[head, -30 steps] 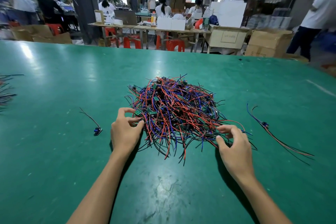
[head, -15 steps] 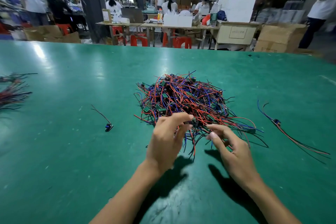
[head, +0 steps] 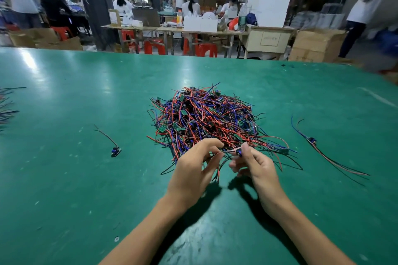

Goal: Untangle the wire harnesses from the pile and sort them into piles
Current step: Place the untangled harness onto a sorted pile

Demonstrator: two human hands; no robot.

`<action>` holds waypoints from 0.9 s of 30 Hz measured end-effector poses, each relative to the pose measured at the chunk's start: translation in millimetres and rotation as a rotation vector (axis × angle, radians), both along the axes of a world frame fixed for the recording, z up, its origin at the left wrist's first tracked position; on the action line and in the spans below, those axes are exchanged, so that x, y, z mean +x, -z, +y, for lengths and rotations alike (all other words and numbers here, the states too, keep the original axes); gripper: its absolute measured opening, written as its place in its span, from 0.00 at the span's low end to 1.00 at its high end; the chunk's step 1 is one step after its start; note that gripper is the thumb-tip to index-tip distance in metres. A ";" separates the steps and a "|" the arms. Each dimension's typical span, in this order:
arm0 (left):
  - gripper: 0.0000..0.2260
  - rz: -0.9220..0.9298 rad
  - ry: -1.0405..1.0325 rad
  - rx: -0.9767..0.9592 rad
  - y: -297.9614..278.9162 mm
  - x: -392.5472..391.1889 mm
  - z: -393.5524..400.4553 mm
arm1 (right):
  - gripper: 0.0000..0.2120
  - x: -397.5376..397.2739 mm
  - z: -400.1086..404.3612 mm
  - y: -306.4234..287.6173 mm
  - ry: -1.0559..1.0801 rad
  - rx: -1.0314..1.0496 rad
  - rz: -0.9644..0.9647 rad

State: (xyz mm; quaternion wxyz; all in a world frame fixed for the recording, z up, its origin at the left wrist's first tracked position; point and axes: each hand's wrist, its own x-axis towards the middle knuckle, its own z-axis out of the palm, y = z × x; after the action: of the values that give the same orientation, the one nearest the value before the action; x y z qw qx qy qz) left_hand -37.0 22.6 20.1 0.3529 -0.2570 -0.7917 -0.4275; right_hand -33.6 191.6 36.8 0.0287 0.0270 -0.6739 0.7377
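A tangled pile of red, blue and black wire harnesses (head: pixel 206 118) with small green boards lies in the middle of the green table (head: pixel 64 178). Both hands work at the pile's near edge. My right hand (head: pixel 254 165) pinches a small blue connector (head: pixel 238 152) of one harness between thumb and forefinger. My left hand (head: pixel 193 168) pinches the wires of that harness just left of the connector. One separated harness (head: pixel 112 146) lies alone to the left. Two or three long harnesses (head: pixel 323 153) lie to the right.
More sorted wires (head: pixel 6 107) lie at the table's far left edge. Beyond the table's far edge stand work benches, red stools (head: pixel 154 46), cardboard boxes (head: pixel 316 45) and several people. A person (head: pixel 366 6) stands at the far right.
Both hands came together at the near edge of the pile. My right hand has taken a blue connector in a pinch and my left hand has closed on its wires.
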 end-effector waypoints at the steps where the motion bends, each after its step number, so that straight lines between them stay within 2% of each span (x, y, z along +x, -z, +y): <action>1: 0.09 -0.016 -0.015 0.005 -0.2 -1.0 -1.5 | 0.19 -3.6 1.0 -2.1 0.021 -0.045 -0.057; 5: 0.10 -0.215 -0.064 0.102 -1.7 -4.6 -4.5 | 0.27 -17.4 9.2 -8.0 0.073 -0.174 -0.180; 10: 0.08 -0.415 0.089 0.228 -6.7 -0.1 -0.1 | 0.26 -19.5 11.4 -2.0 0.090 -0.190 -0.158; 14: 0.08 -0.654 0.412 0.409 -17.1 6.9 2.6 | 0.27 -15.2 17.1 -2.1 -0.079 -0.025 0.009; 16: 0.10 -0.708 0.440 0.380 -20.1 10.5 7.6 | 0.28 -10.3 16.7 -0.7 -0.175 0.061 0.126; 19: 0.08 -0.712 0.382 0.333 -19.5 10.9 9.1 | 0.26 -7.8 15.2 2.6 -0.173 0.256 0.235; 22: 0.05 -0.692 0.281 0.479 -29.3 3.3 -4.9 | 0.28 -8.4 17.8 2.8 -0.144 0.390 0.224; 25: 0.04 -0.553 0.033 0.656 -43.9 -12.9 -43.2 | 0.27 -9.2 21.6 3.4 -0.140 0.375 0.169; 27: 0.05 -0.440 -0.223 0.610 -45.4 -22.7 -79.8 | 0.26 -8.8 21.9 4.7 -0.146 0.409 0.172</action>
State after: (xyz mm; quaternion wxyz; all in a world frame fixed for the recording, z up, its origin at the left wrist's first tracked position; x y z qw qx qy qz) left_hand -59.7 -57.2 65.5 0.2793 0.0452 -0.7081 -0.6470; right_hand -42.4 213.5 32.1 0.0264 0.1439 -0.8008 0.5808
